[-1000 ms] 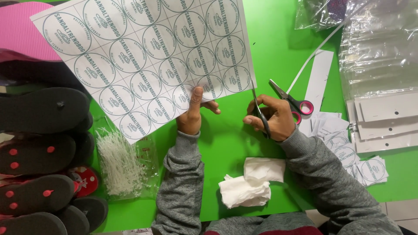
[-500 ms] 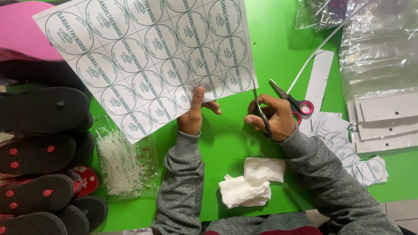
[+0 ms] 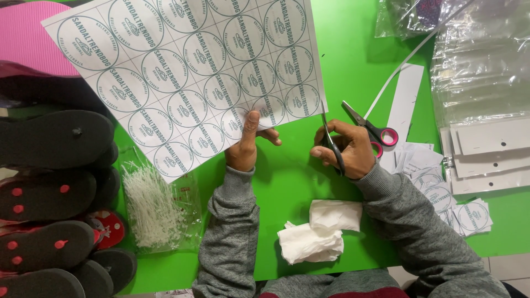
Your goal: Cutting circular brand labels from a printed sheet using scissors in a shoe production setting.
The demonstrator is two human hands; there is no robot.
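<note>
Left hand [image 3: 247, 144] clenched on the lower edge of a white sheet of round printed labels [image 3: 193, 77], thumb pressed flat on the front, fingers curled behind. Sheet held up and tilted over the green bench [image 3: 287, 182], reaching from the hand up to the top of the view and covering part of a pink sandal sole [image 3: 30, 38] at the upper left.

Right hand [image 3: 348, 149] grasping black-handled scissors [image 3: 330, 140], fingers through the loops, blades pointing up and meeting the sheet's lower right corner; hard to tell whether the blades are parted or closed at that edge. Both sleeves grey knit.

Just beside the right hand, a second pair of scissors with pink-lined handles [image 3: 371, 126] lying flat on the bench, blades closed. Past those, a long white paper strip [image 3: 404, 99] and a thin offcut curling up toward the top right. Below the strip, a loose pile of cut square labels [image 3: 441, 190] spreading toward the bench's right edge.

Near the forearms, crumpled white tissue [image 3: 320, 232] on the green surface. At the left elbow, a clear bag of thin white plastic fasteners [image 3: 154, 207]. Further left, stacked dark sandals with red-dotted soles [image 3: 44, 193]. At the far right, clear plastic bags [image 3: 480, 60] and white header cards [image 3: 488, 149] in a layered heap.
</note>
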